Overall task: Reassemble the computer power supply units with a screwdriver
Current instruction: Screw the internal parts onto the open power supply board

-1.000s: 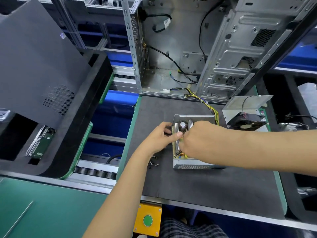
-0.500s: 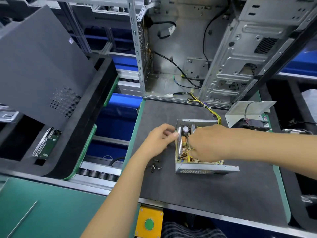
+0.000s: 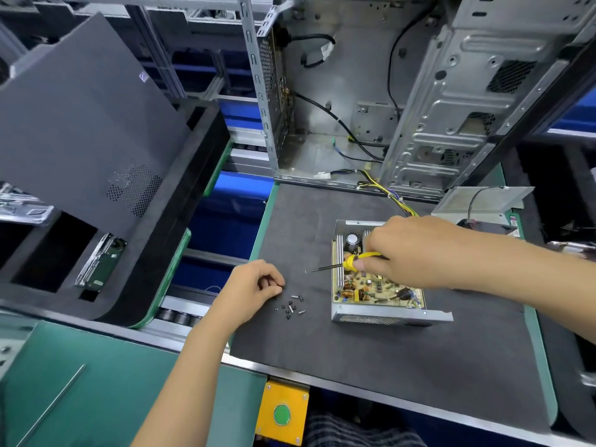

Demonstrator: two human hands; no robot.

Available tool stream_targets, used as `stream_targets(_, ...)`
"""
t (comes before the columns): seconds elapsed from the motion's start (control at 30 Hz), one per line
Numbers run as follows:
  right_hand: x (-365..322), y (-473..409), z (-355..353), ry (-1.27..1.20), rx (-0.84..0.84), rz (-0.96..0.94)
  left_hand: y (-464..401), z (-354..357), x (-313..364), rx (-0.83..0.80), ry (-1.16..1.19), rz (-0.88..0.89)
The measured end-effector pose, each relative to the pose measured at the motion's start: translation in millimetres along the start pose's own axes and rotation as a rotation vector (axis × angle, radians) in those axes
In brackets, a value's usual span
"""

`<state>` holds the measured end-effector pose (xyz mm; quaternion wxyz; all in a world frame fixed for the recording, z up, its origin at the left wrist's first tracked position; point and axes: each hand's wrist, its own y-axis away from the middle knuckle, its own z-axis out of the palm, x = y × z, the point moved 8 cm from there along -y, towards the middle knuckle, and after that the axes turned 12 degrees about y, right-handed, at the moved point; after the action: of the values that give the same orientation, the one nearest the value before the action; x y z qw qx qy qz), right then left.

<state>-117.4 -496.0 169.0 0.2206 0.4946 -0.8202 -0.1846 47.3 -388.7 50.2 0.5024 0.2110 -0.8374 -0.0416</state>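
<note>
My right hand [image 3: 416, 251] grips the yellow screwdriver [image 3: 346, 263] over the open power supply [image 3: 377, 295]; my left hand [image 3: 250, 290], fingers curled, pinches at loose screws [image 3: 292, 306] just beside it on the counter [image 3: 354, 350].

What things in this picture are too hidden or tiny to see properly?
Head view only:
- Screws: too small and blurred to count.
- Left hand: curled fingers hide whether it holds a screw.
- Screwdriver: the right hand covers most of its handle.
- Power supply: its far part is behind the right hand.
</note>
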Motion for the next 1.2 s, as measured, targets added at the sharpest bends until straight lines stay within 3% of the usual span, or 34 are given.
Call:
stream_targets(0.3, -3, -3, -1, -0.023, 0.048, -0.027, 4, 8, -19, -0.052, -0.073, 0.000)
stream_targets(0.4, 0, -4, -5, -0.056, 0.119, -0.041, 5, 3, -13, 0.013, 0.007, 0.035)
stream_targets(0.47, 8, -2, -8, -0.106, 0.181, -0.039, 2, -7, -6, 0.150, 0.302, 0.012)
stream_targets(0.53, 18, 3, -10, -0.169, 0.235, -0.029, -1, -8, 2, 0.265, 0.806, -0.019)
stream_targets(0.63, 36, 12, -6, -0.276, 0.290, -0.003, -12, 22, 15, 0.275, 1.448, -0.123)
stream_targets(0.83, 65, 31, 2, -0.350, 0.375, 0.067, -26, 66, 53, 0.221, 1.847, -0.237)
stream_targets(0.93, 75, 36, 4, -0.299, 0.389, 0.061, -31, 70, 67, 0.192, 1.837, -0.202)
stream_targets(1.0, 82, 39, 2, -0.287, 0.410, 0.063, -31, 63, 70, 0.215, 1.706, -0.146)
stream_targets(1.2, 88, 42, -2, -0.269, 0.397, 0.037, -26, 26, 89, 0.330, 0.893, 0.114)
